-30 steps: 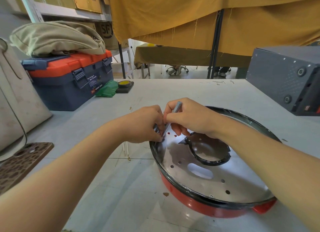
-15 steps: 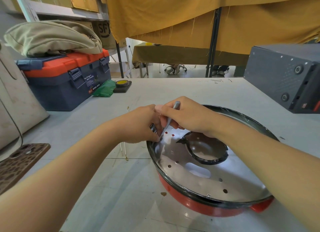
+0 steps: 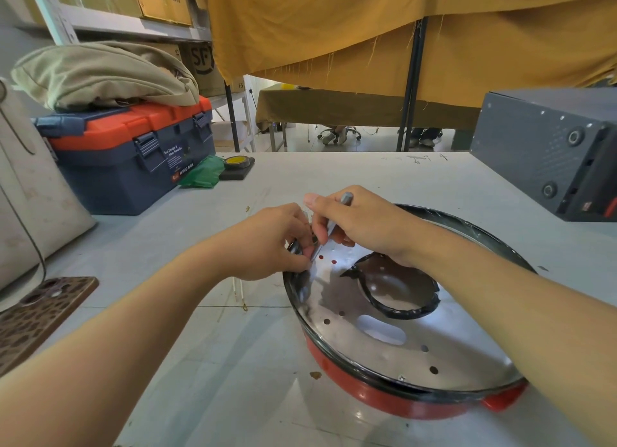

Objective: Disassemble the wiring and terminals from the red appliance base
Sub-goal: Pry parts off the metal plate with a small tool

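A pale grey worktable (image 3: 334, 179) carries a round red appliance base with a black rim and a perforated shiny metal plate (image 3: 417, 339), which sits toward the table's near right edge. A navy toolbox with an orange lid (image 3: 133, 159) stands at the far left of the table, a folded khaki cloth bag (image 3: 100, 75) resting on its lid. A dark grey metal case (image 3: 547, 152) occupies the far right corner. Within the base, a black ring of torn tape or gasket (image 3: 400, 296) lies around the plate's central opening. A person's left hand (image 3: 270, 242) is at the base's left rim, its fingertips pinched on something small there that cannot be made out. The right hand (image 3: 360, 222), just beside and touching the left, is closed around a slim grey metal tool (image 3: 330, 226) held like a pen, its tip angled down to the plate by the left rim. A crumpled green cloth (image 3: 202, 172) and a black block topped by a yellow roll of tape (image 3: 236, 166) lie beside the toolbox.
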### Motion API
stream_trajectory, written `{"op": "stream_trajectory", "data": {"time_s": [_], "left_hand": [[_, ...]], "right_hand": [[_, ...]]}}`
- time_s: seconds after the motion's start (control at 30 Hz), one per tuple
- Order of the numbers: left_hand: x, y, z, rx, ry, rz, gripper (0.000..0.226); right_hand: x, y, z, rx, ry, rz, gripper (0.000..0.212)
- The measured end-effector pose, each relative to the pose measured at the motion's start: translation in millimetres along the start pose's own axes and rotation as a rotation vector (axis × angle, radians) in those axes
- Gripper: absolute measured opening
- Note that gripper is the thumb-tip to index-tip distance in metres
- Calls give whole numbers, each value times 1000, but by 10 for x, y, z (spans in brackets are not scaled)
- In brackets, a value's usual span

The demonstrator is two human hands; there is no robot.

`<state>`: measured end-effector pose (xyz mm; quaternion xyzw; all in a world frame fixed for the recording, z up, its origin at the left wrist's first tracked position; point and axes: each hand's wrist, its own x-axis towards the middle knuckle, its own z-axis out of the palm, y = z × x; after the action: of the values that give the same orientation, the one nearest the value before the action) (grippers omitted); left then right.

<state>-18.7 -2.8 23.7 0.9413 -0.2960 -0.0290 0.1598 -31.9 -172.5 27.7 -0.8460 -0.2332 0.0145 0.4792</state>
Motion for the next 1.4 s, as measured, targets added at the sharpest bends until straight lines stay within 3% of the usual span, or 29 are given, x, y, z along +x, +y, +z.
{"op": "stream_trajectory", "data": {"time_s": [0.3, 0.5, 0.63, 0.83, 1.0, 1.13, 1.4], "left_hand": [[-64, -92, -70, -454, 29, -57, 8], [-78, -175, -61, -618, 20, -130, 8], [-72, -227, -34, -720, 30, -88, 11], [-60, -387, -3, -833, 308, -157, 5], [-92, -606, 54, -778, 363, -274, 5], [-41, -713, 164, -648, 378, -334, 5], [228, -731, 303, -294, 346, -328, 12]], "right_hand": [[11, -27, -34, 161, 134, 21, 57], [21, -42, -30, 186, 165, 34, 58], [40, -45, -31, 199, 243, 35, 57], [71, -54, -81, 77, 333, -21, 45], [87, -77, -51, -160, 169, -32, 14], [80, -118, -8, -236, 93, -57, 15], [27, -164, -123, -265, 111, -68, 9]]}}
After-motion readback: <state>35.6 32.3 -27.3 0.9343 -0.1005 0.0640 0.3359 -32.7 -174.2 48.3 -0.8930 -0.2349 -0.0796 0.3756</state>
